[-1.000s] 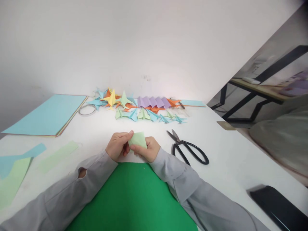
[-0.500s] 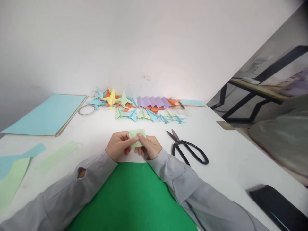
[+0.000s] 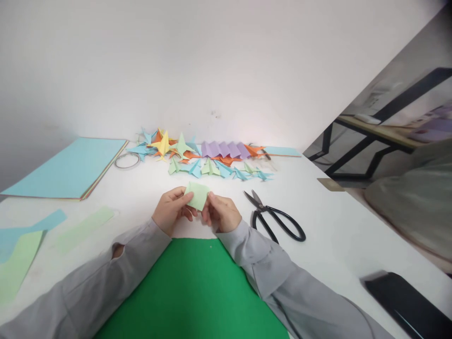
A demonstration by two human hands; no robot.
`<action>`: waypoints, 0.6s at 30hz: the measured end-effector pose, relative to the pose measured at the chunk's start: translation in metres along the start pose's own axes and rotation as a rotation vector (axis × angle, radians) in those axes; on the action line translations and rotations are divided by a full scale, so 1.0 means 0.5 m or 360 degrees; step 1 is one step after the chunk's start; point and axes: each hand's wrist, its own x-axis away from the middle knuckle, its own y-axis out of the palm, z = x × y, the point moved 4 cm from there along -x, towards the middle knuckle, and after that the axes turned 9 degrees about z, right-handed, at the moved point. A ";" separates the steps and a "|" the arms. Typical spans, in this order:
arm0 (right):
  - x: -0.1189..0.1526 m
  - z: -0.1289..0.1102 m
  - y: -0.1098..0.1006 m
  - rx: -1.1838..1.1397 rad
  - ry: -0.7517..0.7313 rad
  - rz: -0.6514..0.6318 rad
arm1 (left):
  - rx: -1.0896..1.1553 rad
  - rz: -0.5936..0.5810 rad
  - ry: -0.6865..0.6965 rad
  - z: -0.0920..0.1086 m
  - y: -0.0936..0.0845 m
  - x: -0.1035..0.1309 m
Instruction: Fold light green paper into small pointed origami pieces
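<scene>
A small square of folded light green paper [image 3: 198, 195] is held up above the white table, between both hands. My left hand [image 3: 172, 207] pinches its left side, thumb lying on the front face. My right hand [image 3: 224, 211] grips the right corner between thumb and fingers. The fingers behind the paper are partly hidden. Just beyond the hands lies a row of folded paper pieces [image 3: 211, 166] in green and blue. To the right of my right hand, black-handled scissors [image 3: 263, 207] rest with their blades apart.
A green mat [image 3: 197, 292] lies under the forearms. At left are a stack of coloured paper [image 3: 67, 169], a wire coil [image 3: 127, 160] and green paper scraps [image 3: 84, 229]. Paper stars [image 3: 164, 143] and a purple pleated strip [image 3: 225, 149] sit by the wall. A black phone-like object [image 3: 406, 301] lies at right.
The green paper has tilted and shifted slightly left. My right thumb has moved from the paper's middle to its right corner, and the hands are a little further apart.
</scene>
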 end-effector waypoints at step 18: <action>-0.004 0.001 -0.006 -0.0102 -0.0061 0.0247 | 0.0082 -0.0041 -0.0080 -0.002 0.000 -0.003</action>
